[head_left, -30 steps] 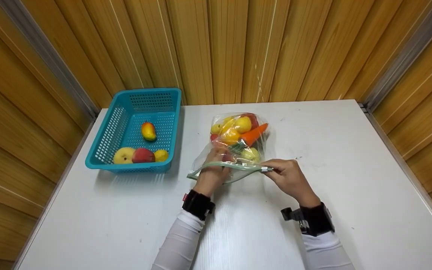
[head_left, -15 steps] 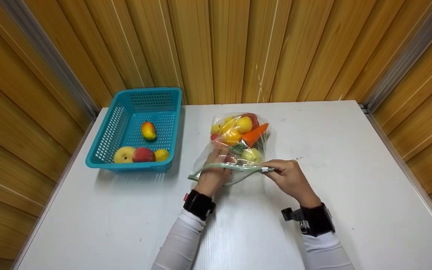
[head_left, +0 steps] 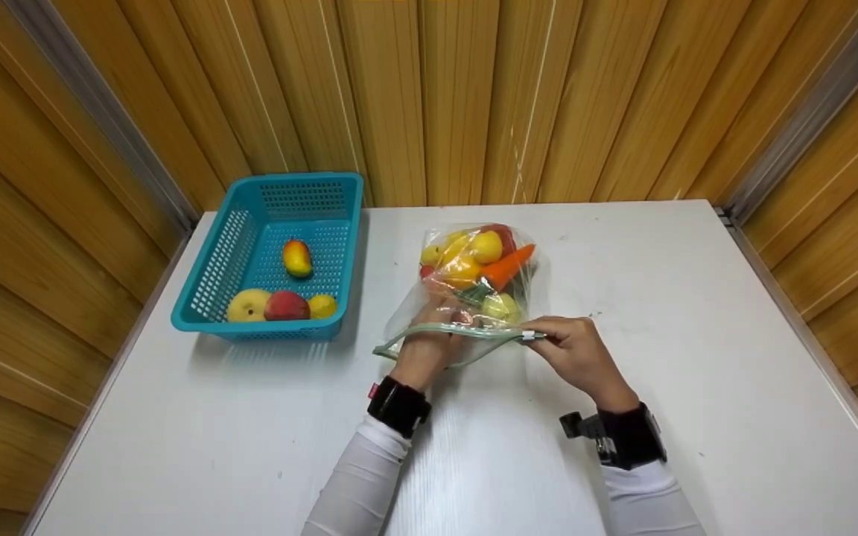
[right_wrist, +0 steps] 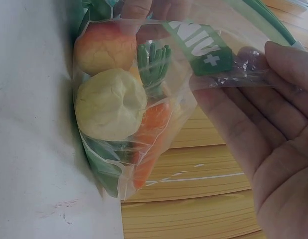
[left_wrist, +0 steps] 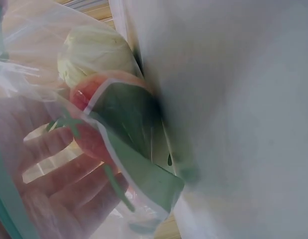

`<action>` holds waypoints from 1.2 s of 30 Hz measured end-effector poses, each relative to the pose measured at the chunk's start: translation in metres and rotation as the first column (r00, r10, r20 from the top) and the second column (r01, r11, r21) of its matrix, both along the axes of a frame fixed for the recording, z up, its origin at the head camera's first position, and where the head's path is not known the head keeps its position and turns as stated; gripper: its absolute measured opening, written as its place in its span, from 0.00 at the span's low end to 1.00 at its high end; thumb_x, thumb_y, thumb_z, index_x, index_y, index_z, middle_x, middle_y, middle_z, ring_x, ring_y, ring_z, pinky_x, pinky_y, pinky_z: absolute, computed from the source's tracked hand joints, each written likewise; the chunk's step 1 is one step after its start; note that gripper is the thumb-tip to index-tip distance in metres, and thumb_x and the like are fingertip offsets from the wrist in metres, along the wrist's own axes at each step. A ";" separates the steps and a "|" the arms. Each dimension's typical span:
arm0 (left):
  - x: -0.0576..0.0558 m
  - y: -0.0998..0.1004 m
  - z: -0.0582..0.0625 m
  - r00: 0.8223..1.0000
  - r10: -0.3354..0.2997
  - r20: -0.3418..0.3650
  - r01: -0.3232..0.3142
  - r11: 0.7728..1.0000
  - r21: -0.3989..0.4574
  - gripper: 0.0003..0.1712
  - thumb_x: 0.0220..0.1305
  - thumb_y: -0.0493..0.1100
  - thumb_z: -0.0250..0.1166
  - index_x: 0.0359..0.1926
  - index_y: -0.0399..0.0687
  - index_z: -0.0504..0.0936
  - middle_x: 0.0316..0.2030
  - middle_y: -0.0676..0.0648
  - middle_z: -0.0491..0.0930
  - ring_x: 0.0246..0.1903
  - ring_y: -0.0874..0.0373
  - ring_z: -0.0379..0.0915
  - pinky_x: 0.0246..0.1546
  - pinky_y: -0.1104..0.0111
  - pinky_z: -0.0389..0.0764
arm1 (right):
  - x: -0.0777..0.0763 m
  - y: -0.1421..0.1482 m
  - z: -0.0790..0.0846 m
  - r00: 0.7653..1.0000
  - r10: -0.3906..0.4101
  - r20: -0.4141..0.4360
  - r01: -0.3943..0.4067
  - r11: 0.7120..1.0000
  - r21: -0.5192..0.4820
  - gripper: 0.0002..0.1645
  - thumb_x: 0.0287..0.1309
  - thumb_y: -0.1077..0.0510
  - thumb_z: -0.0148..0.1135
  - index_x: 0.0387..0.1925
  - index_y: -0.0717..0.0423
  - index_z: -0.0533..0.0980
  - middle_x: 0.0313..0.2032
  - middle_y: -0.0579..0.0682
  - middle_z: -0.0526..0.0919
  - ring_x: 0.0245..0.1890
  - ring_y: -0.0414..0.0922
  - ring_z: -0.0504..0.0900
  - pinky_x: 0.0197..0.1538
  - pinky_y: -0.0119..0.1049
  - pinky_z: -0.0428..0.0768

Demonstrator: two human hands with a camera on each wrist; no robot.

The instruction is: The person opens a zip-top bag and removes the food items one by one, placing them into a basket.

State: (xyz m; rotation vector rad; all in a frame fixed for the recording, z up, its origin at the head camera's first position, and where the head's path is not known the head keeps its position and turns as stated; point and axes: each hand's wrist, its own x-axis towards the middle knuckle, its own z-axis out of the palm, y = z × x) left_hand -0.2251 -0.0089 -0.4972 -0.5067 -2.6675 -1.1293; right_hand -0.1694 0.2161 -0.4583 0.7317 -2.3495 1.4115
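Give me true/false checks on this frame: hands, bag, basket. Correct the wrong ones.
1. The left hand reaches into the clear bag. True.
2. The right hand rests in the blue basket. False: it pinches the bag's edge near the slider.
3. The carrot lies inside the bag. True.
4. The basket stands right of the bag. False: it stands left, head view.
5. The red-and-yellow fruit lies apart from the basket's other fruits. True.

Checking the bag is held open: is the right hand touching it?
Touching: the head view shows the right hand pinching the bag beside its slider.
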 end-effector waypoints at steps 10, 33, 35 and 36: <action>0.004 -0.004 0.001 0.995 -0.041 -0.088 0.035 0.997 -0.071 0.12 0.69 0.44 0.67 0.49 0.41 0.83 0.51 0.38 0.83 0.53 0.44 0.81 0.56 0.56 0.81 | -0.001 0.000 -0.001 1.000 -0.007 -0.002 0.007 1.000 0.009 0.10 0.53 0.77 0.70 0.37 0.66 0.88 0.35 0.57 0.91 0.38 0.31 0.84 0.39 0.19 0.79; 0.011 -0.017 0.004 0.984 -0.112 -0.136 0.112 0.994 -0.011 0.31 0.57 0.40 0.78 0.60 0.40 0.78 0.59 0.35 0.76 0.58 0.39 0.75 0.62 0.53 0.77 | 0.000 0.000 0.001 1.000 0.010 -0.018 -0.010 1.000 -0.015 0.10 0.53 0.77 0.71 0.38 0.67 0.88 0.34 0.57 0.91 0.36 0.31 0.84 0.38 0.19 0.80; 0.011 -0.017 0.007 0.989 -0.102 -0.103 0.100 0.995 -0.023 0.28 0.55 0.39 0.78 0.56 0.41 0.80 0.57 0.37 0.78 0.56 0.40 0.75 0.60 0.53 0.77 | 0.000 0.000 0.001 1.000 0.010 -0.018 -0.010 1.000 -0.019 0.10 0.53 0.77 0.71 0.37 0.67 0.88 0.34 0.57 0.91 0.36 0.31 0.84 0.37 0.19 0.80; 0.011 -0.017 0.008 0.991 -0.096 -0.090 0.094 0.995 -0.030 0.25 0.55 0.39 0.78 0.54 0.41 0.81 0.56 0.38 0.79 0.55 0.40 0.75 0.59 0.53 0.78 | 0.000 0.000 0.002 1.000 0.010 -0.019 -0.011 1.000 -0.021 0.10 0.53 0.76 0.71 0.37 0.67 0.88 0.34 0.57 0.91 0.36 0.31 0.84 0.37 0.19 0.80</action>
